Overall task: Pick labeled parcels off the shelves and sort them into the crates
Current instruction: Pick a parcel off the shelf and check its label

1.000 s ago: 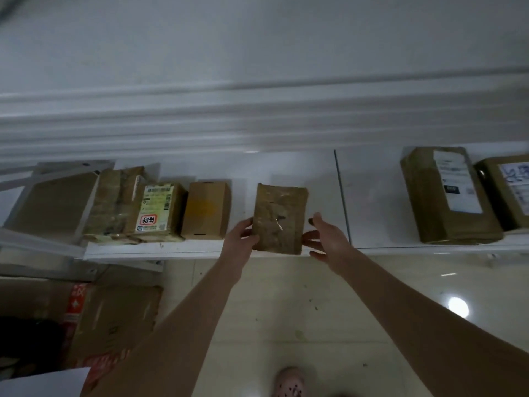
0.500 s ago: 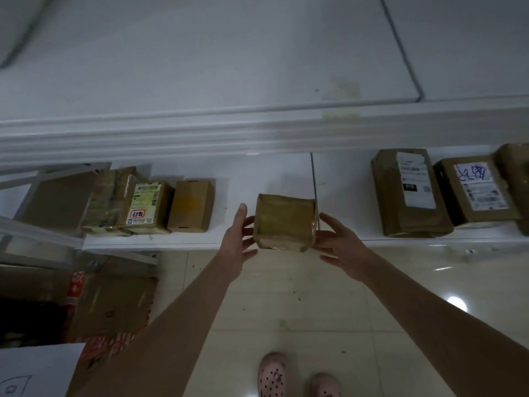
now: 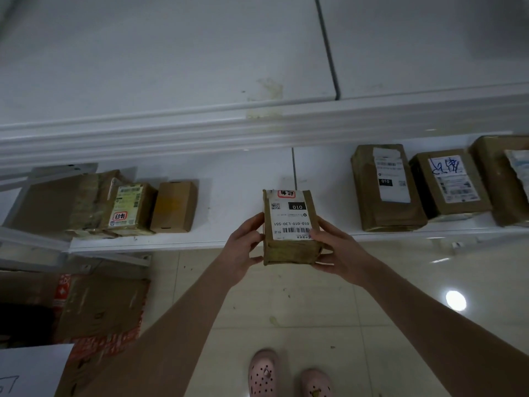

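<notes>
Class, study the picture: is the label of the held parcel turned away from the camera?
No: the parcel gripped by the left hand and right hand shows its white 010 label to the camera.

The small brown tape-wrapped cardboard parcel (image 3: pixel 290 249) is held at the front edge of the white metal shelf (image 3: pixel 234 196), gripped between left hand (image 3: pixel 243 247) and right hand (image 3: pixel 340 253). Its white label (image 3: pixel 289 222) faces up, upside down, seemingly reading 010-010-L30-551.

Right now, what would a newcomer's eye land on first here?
The taped brown parcel at centre, held in front of the white shelf between the left hand and right hand, its white label marked 010 facing the camera. Next, three labeled parcels on the shelf's right and a cluster of boxes at its left end.
</notes>
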